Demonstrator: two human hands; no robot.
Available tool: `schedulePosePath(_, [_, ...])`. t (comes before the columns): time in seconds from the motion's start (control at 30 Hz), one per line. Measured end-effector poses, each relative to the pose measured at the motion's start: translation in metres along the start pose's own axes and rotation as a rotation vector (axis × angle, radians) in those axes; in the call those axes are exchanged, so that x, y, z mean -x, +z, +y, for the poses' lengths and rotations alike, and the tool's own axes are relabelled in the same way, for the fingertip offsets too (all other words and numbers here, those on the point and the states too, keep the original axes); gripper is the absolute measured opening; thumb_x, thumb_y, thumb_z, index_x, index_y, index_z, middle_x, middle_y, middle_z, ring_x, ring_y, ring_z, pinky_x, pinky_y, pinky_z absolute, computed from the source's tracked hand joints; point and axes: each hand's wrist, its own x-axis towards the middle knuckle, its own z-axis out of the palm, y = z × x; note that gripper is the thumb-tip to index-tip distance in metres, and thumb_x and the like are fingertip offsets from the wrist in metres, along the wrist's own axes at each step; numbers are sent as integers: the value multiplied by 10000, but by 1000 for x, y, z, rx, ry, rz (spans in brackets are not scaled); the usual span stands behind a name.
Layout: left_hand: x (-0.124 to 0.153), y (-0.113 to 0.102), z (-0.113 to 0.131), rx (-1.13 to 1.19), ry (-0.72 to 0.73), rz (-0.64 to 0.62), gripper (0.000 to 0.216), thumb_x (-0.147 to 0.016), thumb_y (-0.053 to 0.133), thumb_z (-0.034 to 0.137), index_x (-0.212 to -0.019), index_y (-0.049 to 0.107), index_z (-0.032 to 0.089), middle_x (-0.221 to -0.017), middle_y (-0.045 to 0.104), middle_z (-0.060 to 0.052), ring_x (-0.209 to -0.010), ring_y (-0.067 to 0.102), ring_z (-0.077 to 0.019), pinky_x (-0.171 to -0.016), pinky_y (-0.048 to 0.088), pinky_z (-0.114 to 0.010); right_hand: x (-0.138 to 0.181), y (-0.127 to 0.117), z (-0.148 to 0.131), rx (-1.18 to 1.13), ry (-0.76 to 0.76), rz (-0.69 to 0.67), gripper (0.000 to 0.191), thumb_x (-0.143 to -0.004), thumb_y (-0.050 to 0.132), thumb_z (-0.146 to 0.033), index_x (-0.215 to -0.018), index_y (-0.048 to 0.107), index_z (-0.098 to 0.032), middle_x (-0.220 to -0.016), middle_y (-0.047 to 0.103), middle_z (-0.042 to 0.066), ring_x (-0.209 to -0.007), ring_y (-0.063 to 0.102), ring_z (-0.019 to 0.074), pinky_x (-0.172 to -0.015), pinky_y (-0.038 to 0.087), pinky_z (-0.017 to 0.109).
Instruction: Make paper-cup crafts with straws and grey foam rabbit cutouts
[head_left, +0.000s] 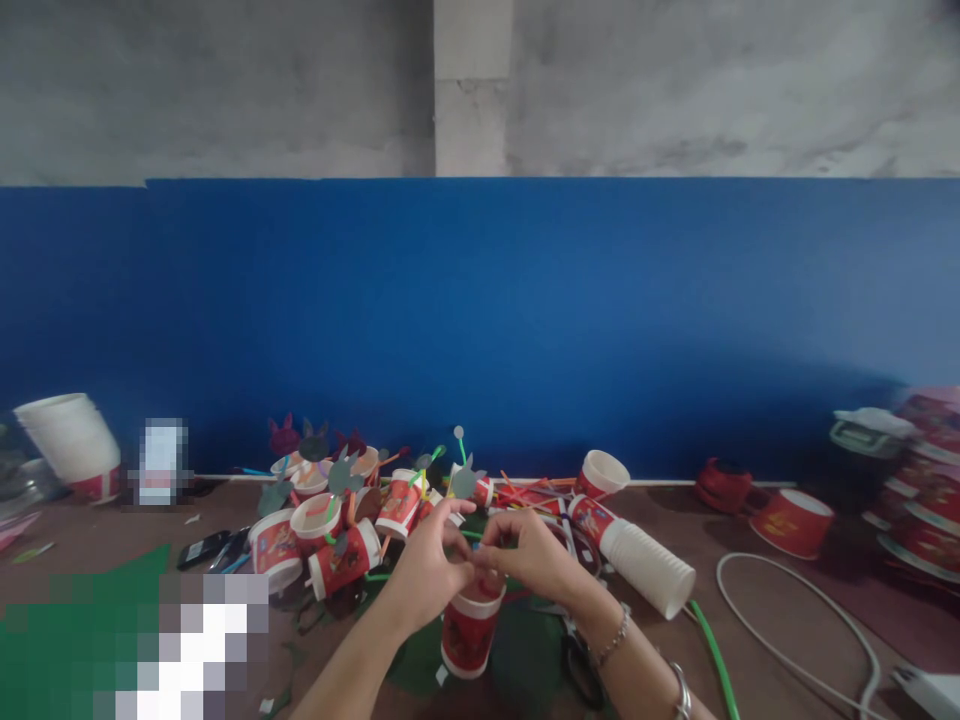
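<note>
A red printed paper cup (470, 636) with a white rim stands upright close in front of me. Over its mouth, my left hand (429, 562) and my right hand (529, 552) meet, thumbs and fingertips pinched together. Whatever lies between the fingertips is too small and too covered to make out. The right wrist wears a chain bracelet and a bangle. Beside the right forearm lie black-handled scissors (582, 668). Dark green sheet material (525, 650) is spread beneath and beside the cup.
Behind my hands are several decorated cups (345, 560) with grey cutouts and coloured stems. Stacked cups (649, 570) lie to the right, near a green strip (716, 655) and a white cable (795, 562). A white tub stack (71, 440) stands far left. A blue panel (480, 320) backs the table.
</note>
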Motion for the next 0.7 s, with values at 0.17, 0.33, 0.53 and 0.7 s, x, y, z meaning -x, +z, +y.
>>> schedulePosePath(0.17, [0, -3, -1, 30, 8, -58, 611, -584, 572, -3, -1155, 443, 170, -638, 585, 54, -671, 564, -136, -651, 404, -240, -3, -1, 1, 4, -4, -8, 193, -650, 702, -276, -592, 574, -144, -500, 604, -17, -482, 587, 119, -457, 414, 193])
schedulePosePath(0.33, [-1, -4, 0, 42, 13, -90, 611, -594, 594, 23, -1167, 440, 169, -634, 573, 62, -639, 553, -125, -612, 390, -227, -3, -2, 3, 2, -10, -33, 201, -655, 703, -292, -595, 572, -151, -493, 593, -27, -479, 580, 113, -451, 401, 188])
schedulePosePath(0.53, [0, -2, 1, 58, 10, -124, 618, -596, 548, -3, -1178, 437, 173, -633, 588, 60, -636, 566, -125, -628, 407, -234, -1, -2, 4, -23, -22, -45, 196, -685, 663, -262, -584, 525, -165, -493, 583, -35, -480, 587, 118, -454, 407, 190])
schedulePosePath(0.7, [0, -3, 1, 55, 6, -127, 649, -584, 554, -13, -1196, 425, 163, -625, 565, 70, -654, 572, -128, -623, 410, -229, -2, -1, 4, -14, -13, -51, 179, -656, 688, -257, -595, 556, -152, -516, 588, -30, -484, 569, 108, -463, 404, 189])
